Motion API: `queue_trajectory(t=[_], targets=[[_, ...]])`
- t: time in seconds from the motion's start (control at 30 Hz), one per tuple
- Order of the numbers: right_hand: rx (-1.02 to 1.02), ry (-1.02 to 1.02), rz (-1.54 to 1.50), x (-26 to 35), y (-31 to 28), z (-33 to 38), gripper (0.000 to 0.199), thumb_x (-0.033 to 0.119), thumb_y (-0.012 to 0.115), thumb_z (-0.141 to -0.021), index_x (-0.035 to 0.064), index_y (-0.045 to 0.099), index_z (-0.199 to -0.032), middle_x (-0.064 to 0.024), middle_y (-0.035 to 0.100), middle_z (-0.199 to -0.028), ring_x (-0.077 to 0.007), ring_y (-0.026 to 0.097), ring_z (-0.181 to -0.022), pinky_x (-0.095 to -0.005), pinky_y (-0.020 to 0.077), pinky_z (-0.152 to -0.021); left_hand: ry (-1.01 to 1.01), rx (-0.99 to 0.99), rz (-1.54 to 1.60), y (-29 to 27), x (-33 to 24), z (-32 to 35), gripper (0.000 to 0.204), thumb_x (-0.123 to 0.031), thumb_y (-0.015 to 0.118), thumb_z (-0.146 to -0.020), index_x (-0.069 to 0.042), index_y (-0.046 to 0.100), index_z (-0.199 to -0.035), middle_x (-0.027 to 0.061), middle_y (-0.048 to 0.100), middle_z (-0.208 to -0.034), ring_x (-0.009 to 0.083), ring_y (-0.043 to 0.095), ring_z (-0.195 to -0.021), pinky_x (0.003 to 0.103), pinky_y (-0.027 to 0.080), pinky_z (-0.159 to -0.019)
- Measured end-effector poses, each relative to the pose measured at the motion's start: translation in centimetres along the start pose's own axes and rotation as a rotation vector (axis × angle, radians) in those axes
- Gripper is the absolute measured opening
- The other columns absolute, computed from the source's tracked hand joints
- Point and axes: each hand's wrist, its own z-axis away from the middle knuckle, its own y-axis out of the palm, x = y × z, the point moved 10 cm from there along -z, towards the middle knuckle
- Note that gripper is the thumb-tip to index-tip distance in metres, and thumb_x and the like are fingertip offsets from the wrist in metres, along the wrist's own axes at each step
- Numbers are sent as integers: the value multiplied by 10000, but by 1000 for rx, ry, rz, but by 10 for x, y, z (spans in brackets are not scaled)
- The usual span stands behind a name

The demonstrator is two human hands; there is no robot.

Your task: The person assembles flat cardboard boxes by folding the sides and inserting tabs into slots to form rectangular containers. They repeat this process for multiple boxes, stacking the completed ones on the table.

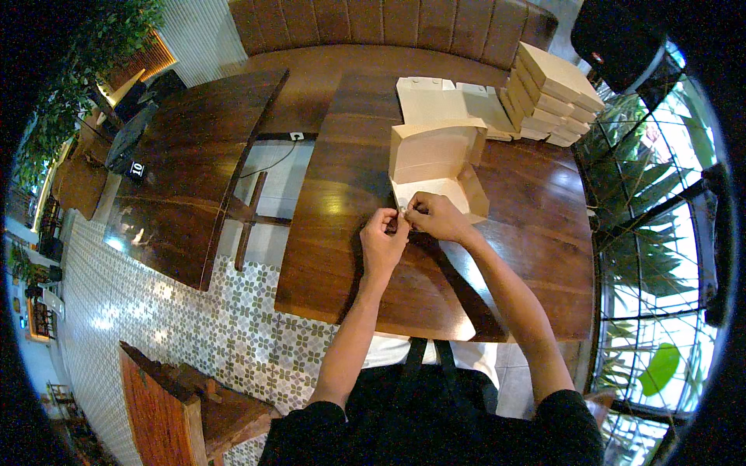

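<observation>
Left hand (382, 237) and right hand (437, 217) side by side, fingertips pinched shut on near flap of half-folded cardboard box (435, 167). Box at table's (350, 233) centre; flat blanks (443, 105) at twelve o'clock, folded stack (553, 93) at one o'clock.

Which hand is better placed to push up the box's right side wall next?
Right, probably. The right hand sits at the near edge of the half-folded cardboard box, beside that wall. The left hand pinches the near-left corner, farther away.
</observation>
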Motion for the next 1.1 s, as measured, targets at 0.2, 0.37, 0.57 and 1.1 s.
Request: queue_trajectory(t=[0.2, 0.37, 0.57, 1.1], targets=[[-187, -115, 63, 31, -20, 19, 172, 156, 694, -973, -7, 713, -1028, -139, 757, -885, -202, 711, -788, -351, 550, -742, 107, -99, -233, -11, 1, -1, 114, -101, 721, -957, 12, 703, -961, 107, 748, -824, 154, 714, -617, 312, 586, -574], [-705, -188, -9, 18, -87, 97, 152, 114, 701, -971, 15, 734, -1081, -107, 765, -975, -189, 703, -885, -329, 530, -827, 254, -191, -361, -21, -30, 4, 260, -241, 776, -927, 12, 719, -949, 157, 736, -767, 262, 706, -618, 387, 558, -621], [-904, 46, -96, -73, -122, 150, 193, 102, 739, -942, 55, 722, -1129, -113, 745, -1074, -244, 700, -1013, -369, 541, -923, -75, 184, -537, 11, -20, -31, 302, -245, 736, -951, 10, 652, -813, 168, 688, -643, 255, 699, -541, 408, 556, -569], [-524, -96, -539, -102, -114, 102, 380, 144, 723, -992, 41, 629, -1345, -50, 706, -1174, -127, 647, -1055, -311, 525, -950, 106, 50, -1080, -4, -114, -27, 467, -417, 813, -884, -21, 692, -1101, 159, 682, -1120, 369, 654, -1112, 495, 547, -919]])
